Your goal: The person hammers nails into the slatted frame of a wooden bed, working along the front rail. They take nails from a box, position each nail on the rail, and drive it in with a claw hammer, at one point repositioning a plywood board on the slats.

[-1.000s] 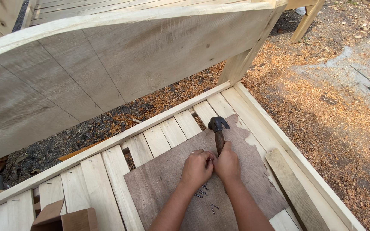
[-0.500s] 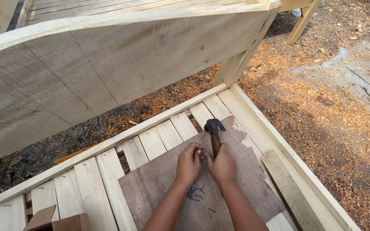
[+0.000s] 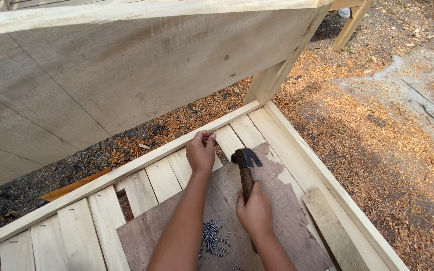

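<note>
Right grip: the right hand (image 3: pixel 255 213) is wrapped fully closed round the dark wooden handle of a claw hammer with a black metal head (image 3: pixel 245 173), fingers curled over the shaft about halfway down.
Left grip: the left hand (image 3: pixel 201 152) is nearly closed, fingertips pinched together at the top of a pale wooden slat (image 3: pixel 226 145); whether a nail sits between them is too small to tell.
Hammer position: over the far edge of a brown, worn plywood sheet (image 3: pixel 282 221) that lies on the slats.
Hammer axis: the long axis runs almost straight away from the person, head at the far end, the handle's butt toward the body; the head lies crosswise, just right of the left hand and apart from it.
Nails: a loose heap of small grey steel nails (image 3: pixel 211 241) lies on the plywood between the forearms.
Frame: a pale timber rail (image 3: pixel 126 170) borders the slats on the far side, just beyond the left hand.
Ground: sawdust and wood chips (image 3: pixel 377 150) to the right.
</note>
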A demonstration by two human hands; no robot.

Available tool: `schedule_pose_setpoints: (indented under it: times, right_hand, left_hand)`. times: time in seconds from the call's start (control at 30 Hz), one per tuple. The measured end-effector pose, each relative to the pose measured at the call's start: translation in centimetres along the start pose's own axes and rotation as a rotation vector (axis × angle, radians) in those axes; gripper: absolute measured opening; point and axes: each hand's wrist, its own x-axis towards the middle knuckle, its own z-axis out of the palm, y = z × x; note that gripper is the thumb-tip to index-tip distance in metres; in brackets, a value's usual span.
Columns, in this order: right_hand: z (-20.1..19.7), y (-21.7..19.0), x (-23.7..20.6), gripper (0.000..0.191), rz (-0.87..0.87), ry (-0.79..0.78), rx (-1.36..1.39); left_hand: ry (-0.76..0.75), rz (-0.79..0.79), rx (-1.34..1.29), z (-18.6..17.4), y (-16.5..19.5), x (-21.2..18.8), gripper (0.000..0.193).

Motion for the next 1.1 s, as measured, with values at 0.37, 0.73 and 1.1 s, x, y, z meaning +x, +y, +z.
schedule_pose_setpoints:
  times: [0.37, 0.73, 1.1]
  right_hand:
    - [0.0, 0.8, -0.9, 0.033, -0.024, 0.040, 0.106]
    - [-0.3, 0.2, -1.0, 0.035, -0.012, 0.002, 0.046]
    - [-0.7, -0.2, -1.0, 0.038, 0.038, -0.055, 0.024]
  left_hand:
    - [0.027, 0.438, 0.464, 2.7, -0.4, 2.7, 0.012]
    - [0.047, 0.540, 0.496, 2.7, -1.1, 2.5, 0.006]
    - [0.055, 0.552, 0.544, 3.0, -1.2, 2.5, 0.004]
